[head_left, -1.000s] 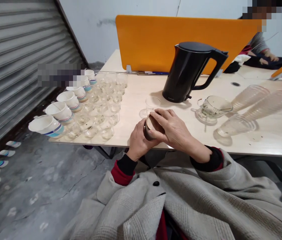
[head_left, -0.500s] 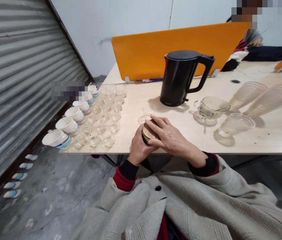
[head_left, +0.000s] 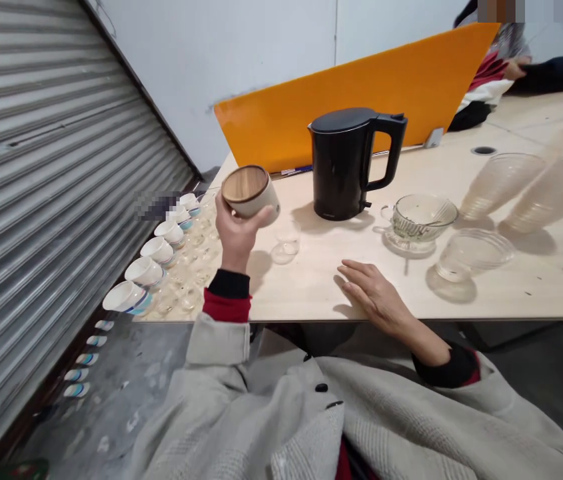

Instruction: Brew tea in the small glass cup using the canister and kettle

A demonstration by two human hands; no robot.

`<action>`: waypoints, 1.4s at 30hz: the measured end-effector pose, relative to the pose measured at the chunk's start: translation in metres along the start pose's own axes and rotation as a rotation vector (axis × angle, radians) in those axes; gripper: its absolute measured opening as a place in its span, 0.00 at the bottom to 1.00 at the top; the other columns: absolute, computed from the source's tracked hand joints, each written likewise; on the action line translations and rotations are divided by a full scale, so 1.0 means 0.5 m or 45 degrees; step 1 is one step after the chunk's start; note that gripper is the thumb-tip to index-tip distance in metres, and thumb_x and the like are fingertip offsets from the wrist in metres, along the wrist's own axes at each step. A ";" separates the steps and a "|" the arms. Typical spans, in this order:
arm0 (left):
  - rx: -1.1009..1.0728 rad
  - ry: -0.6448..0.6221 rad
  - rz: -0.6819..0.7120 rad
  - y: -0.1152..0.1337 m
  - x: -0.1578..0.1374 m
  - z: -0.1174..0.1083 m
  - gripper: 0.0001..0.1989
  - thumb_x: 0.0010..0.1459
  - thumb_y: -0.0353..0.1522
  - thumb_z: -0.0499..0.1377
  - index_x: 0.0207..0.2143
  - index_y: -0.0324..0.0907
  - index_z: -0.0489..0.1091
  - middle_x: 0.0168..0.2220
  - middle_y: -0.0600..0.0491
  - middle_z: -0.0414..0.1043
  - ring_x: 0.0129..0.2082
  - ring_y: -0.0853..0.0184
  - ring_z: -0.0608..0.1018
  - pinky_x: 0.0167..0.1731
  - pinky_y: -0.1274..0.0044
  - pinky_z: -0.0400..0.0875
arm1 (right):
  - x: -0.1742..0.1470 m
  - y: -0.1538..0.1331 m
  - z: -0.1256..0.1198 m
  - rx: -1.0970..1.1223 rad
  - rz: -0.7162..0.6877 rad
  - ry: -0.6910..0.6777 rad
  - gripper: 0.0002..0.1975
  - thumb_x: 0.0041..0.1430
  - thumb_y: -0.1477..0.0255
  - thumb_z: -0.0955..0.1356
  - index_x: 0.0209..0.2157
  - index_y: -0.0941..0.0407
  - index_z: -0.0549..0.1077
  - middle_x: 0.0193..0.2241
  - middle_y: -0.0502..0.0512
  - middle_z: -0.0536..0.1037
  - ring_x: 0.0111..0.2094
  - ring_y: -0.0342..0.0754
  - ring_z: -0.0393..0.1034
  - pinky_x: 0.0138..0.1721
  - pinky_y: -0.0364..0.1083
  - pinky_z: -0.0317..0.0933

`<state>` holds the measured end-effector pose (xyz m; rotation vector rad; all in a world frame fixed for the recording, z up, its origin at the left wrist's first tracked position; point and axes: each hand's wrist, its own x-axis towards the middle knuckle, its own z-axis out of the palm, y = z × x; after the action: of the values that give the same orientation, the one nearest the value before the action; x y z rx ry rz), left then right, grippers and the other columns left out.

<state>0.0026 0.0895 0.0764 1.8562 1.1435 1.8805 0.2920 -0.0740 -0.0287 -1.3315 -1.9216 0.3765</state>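
Observation:
My left hand (head_left: 237, 233) grips a round cream canister (head_left: 266, 205) with a wooden lid (head_left: 246, 183), raised and tilted above the table's left part. My right hand (head_left: 372, 293) holds nothing; its fingers are stretched out low over the table near the front edge. Between the hands stands a small clear cup (head_left: 287, 245). To the right, a glass cup with a handle (head_left: 424, 220) contains green leaf bits and what looks like a thin spoon. A black electric kettle (head_left: 344, 167) stands behind.
White paper cups (head_left: 144, 272) with blue bands line the table's left edge, beside several small clear cups (head_left: 188, 267). Clear plastic cups (head_left: 474, 253) and tall stacks of them (head_left: 504, 183) lie tilted or stand at right. An orange divider (head_left: 361, 80) crosses behind; another person (head_left: 511, 67) sits beyond.
My hands have come apart. My left hand has lifted the canister up and left, while my right hand has let go of its top and moved right and down.

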 end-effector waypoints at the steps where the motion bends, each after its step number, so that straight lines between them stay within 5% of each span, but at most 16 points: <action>1: 0.012 0.010 0.002 -0.023 0.027 0.018 0.44 0.45 0.45 0.80 0.60 0.47 0.67 0.58 0.46 0.76 0.60 0.53 0.79 0.62 0.62 0.74 | -0.002 -0.001 0.002 -0.012 -0.026 -0.021 0.29 0.78 0.53 0.58 0.60 0.55 0.79 0.63 0.67 0.77 0.64 0.64 0.71 0.64 0.67 0.67; 6: 0.013 -0.049 -0.198 -0.119 0.078 0.090 0.41 0.42 0.42 0.80 0.56 0.45 0.68 0.57 0.47 0.79 0.59 0.54 0.79 0.61 0.63 0.75 | -0.002 -0.005 -0.001 -0.014 -0.100 -0.039 0.23 0.79 0.58 0.60 0.60 0.54 0.78 0.62 0.66 0.78 0.64 0.63 0.70 0.62 0.66 0.69; 15: -0.238 -0.242 -0.510 -0.202 0.018 0.147 0.43 0.39 0.37 0.80 0.56 0.41 0.69 0.57 0.42 0.79 0.57 0.55 0.80 0.61 0.62 0.75 | 0.001 -0.025 -0.011 -0.092 -0.141 -0.084 0.15 0.77 0.64 0.64 0.54 0.54 0.79 0.62 0.65 0.77 0.61 0.61 0.72 0.59 0.65 0.70; 26: -0.336 -0.366 -0.586 -0.209 -0.003 0.141 0.50 0.37 0.40 0.81 0.61 0.42 0.66 0.60 0.41 0.76 0.61 0.52 0.78 0.62 0.60 0.75 | 0.002 -0.028 -0.017 -0.110 -0.144 -0.157 0.16 0.77 0.62 0.64 0.53 0.56 0.78 0.63 0.65 0.76 0.61 0.62 0.71 0.60 0.65 0.69; 37: -0.392 -0.489 -0.622 -0.216 0.003 0.122 0.49 0.39 0.34 0.78 0.64 0.44 0.67 0.65 0.42 0.74 0.68 0.50 0.73 0.67 0.60 0.71 | 0.003 -0.027 -0.016 -0.107 -0.165 -0.127 0.13 0.76 0.64 0.66 0.51 0.53 0.79 0.61 0.63 0.78 0.59 0.61 0.72 0.58 0.64 0.69; 42: -0.312 -0.335 -0.754 -0.202 -0.016 0.072 0.46 0.43 0.29 0.71 0.67 0.47 0.66 0.71 0.39 0.66 0.72 0.48 0.69 0.68 0.57 0.67 | 0.003 -0.023 -0.013 -0.120 -0.188 -0.114 0.13 0.75 0.64 0.66 0.51 0.54 0.79 0.60 0.64 0.78 0.59 0.61 0.73 0.59 0.64 0.69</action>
<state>0.0034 0.1628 -0.0025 1.3784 1.1462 1.3317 0.2887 -0.0787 -0.0167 -1.2408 -2.1209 0.2797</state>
